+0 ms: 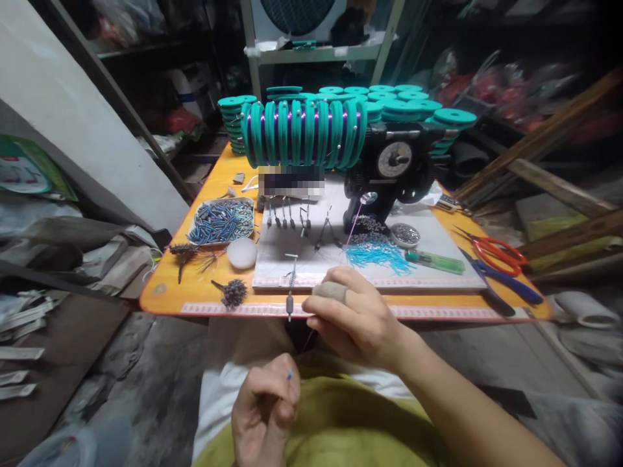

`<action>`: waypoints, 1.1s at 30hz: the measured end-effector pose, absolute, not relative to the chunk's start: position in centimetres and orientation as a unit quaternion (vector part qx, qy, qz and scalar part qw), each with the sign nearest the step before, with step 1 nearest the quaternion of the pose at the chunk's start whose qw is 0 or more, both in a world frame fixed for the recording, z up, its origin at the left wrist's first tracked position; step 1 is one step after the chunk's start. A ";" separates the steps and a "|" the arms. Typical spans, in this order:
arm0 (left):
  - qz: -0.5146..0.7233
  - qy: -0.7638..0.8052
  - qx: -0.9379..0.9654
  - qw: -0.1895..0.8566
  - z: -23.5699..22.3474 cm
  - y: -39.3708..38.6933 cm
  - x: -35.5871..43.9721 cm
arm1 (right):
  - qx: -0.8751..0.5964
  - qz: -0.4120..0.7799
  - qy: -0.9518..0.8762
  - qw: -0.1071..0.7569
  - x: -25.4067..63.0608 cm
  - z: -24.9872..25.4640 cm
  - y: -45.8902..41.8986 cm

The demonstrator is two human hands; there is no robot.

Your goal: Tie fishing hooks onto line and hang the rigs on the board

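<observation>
My left hand (265, 412) is low in front of the lap, its fingers closed in a pinch. A tiny blue-tipped piece (290, 375) shows between thumb and forefinger; the rest of it is hidden. Above and to the right, my right hand (357, 321) is closed at the table's front edge, a grey wrap (331, 292) around one finger. What its fingertips pinch is too small to tell; a thin dark strand seems to run below them. Just left of these fingertips hangs a dark weight with a coiled spring (290, 301) at the board's edge.
A dark machine with a dial (394, 159) carries a row of teal spools (302, 136). A white tray (195, 224) holds blue pieces. On the board (272, 266) lie light-blue strips (379, 256) and a green-handled tool (435, 262). Red-handled pliers (501, 254) lie at right.
</observation>
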State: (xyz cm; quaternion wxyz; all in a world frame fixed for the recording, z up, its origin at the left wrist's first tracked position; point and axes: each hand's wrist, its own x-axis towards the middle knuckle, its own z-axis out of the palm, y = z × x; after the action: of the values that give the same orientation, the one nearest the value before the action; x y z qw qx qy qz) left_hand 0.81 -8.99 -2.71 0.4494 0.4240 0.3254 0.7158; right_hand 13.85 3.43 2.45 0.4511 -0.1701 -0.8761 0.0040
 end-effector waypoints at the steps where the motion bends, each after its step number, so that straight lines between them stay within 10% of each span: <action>1: 0.720 0.331 0.427 0.435 -2.8 -9.0 0.9 | -0.170 0.031 -0.870 0.462 13.6 2.4 3.6; 7: 0.778 0.287 0.463 0.314 -2.9 -9.5 -0.2 | -0.295 0.220 -0.733 0.572 13.8 2.9 4.3; 18: 0.715 0.320 0.130 0.608 -0.1 -9.0 0.1 | -0.158 0.168 -0.892 0.389 12.3 0.9 0.1; 33: 0.586 0.467 0.191 0.634 -0.9 -8.3 -0.9 | -0.247 0.212 -0.868 0.375 12.9 1.3 -0.6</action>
State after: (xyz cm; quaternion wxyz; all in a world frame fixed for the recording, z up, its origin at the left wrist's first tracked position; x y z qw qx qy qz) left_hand -0.91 -8.33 -0.92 0.6335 0.1911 0.4673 0.5863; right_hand 12.92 -0.55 1.27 0.3749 -0.2466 -0.8683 0.2116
